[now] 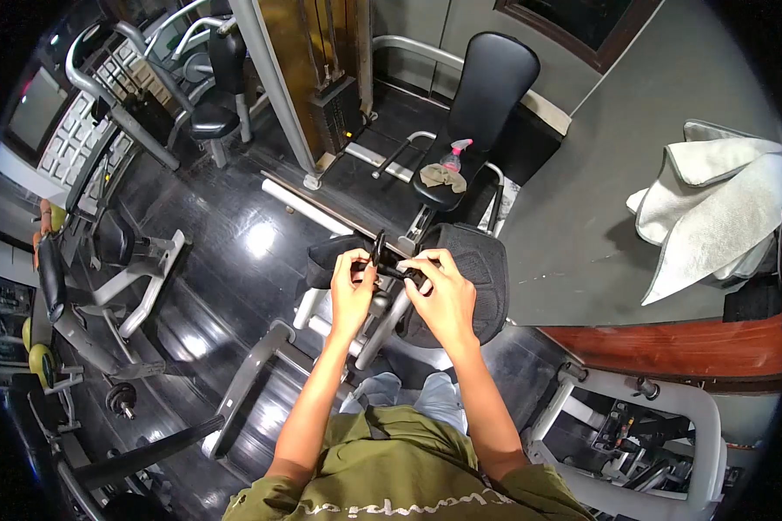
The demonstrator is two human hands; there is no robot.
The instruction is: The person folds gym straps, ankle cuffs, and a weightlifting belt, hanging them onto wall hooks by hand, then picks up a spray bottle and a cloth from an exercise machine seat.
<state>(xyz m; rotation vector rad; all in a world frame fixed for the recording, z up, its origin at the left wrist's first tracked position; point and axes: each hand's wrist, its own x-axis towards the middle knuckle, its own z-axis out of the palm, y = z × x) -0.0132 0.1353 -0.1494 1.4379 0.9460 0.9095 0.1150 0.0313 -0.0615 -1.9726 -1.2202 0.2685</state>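
Observation:
In the middle of the head view, my left hand [353, 291] is closed, fingertips pinching a thin black piece [379, 248] that stands upright. Close by on the right, my right hand [444, 293] has bent fingers around a small dark part between the hands. Exactly what these dark parts are, or whether they join, I cannot make out. Beneath and beside the right hand is a black padded item [489, 276] with a mesh-like surface. Another black pad-like shape [321, 263] shows left of the left hand. Grey metal tubes [382, 332] of a gym machine run below both hands.
Ahead stands a black machine seat [439, 196] bearing a pink-topped spray bottle [452, 156] and a crumpled cloth [444, 178]. White-grey towels [712, 208] hang at the right. Exercise machines [139, 286] line the left, with a dumbbell [122, 399] on the dark floor [235, 208].

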